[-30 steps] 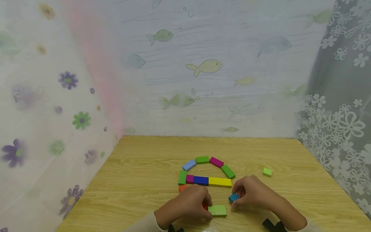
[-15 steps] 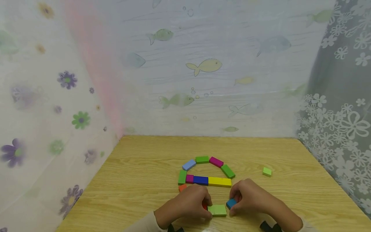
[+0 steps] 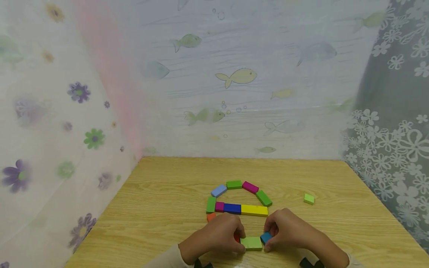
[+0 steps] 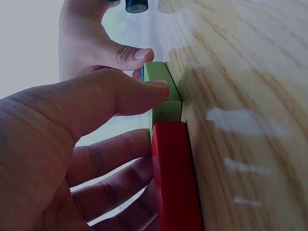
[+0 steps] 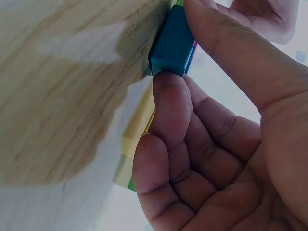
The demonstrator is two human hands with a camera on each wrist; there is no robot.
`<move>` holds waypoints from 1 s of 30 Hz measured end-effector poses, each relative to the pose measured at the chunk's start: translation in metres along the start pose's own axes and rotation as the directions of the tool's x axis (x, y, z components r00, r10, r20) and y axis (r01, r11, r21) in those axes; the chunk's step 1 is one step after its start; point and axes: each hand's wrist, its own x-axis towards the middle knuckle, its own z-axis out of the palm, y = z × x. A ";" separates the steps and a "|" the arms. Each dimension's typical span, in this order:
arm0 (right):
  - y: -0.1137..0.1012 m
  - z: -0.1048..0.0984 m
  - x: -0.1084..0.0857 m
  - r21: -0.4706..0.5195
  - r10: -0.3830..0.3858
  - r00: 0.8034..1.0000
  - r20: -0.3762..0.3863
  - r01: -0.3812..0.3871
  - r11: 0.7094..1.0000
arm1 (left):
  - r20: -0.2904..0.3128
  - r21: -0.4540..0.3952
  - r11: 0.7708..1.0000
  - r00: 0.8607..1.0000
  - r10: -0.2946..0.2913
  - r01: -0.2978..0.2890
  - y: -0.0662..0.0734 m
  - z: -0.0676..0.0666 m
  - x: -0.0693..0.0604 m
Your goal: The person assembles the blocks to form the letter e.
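My left hand (image 3: 221, 231) pinches the light green block (image 3: 252, 243) near its left end, thumb in front and fingers behind. A red block (image 4: 175, 178) meets that end, and in the head view the hand covers most of it. My right hand (image 3: 289, 229) pinches a small blue block (image 3: 266, 238) between thumb and fingers. The blue block sits against the right end of the light green block, slightly angled. An orange block (image 3: 211, 217) shows partly behind my left hand.
Behind the hands, a green (image 3: 210, 205), magenta, dark blue and yellow block (image 3: 254, 210) form a row. Several blocks arch above it, including a light blue block (image 3: 219, 191). A small lime block (image 3: 309, 199) lies apart on the right of the wooden table (image 3: 151, 193).
My right hand has moved left and slightly toward the near edge with the blue block, closing the gap to the light green block. My left hand stays in place.
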 end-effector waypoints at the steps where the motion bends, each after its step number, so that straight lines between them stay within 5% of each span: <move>1: 0.000 0.000 -0.001 0.000 -0.001 1.000 0.001 0.001 1.000 | -0.001 -0.001 1.000 1.000 -0.002 0.002 0.001 0.000 0.000; 30: 0.002 0.001 -0.037 -0.010 -0.052 0.998 0.046 0.053 0.999 | -0.031 -0.016 0.998 0.997 -0.065 0.064 0.047 0.023 -0.017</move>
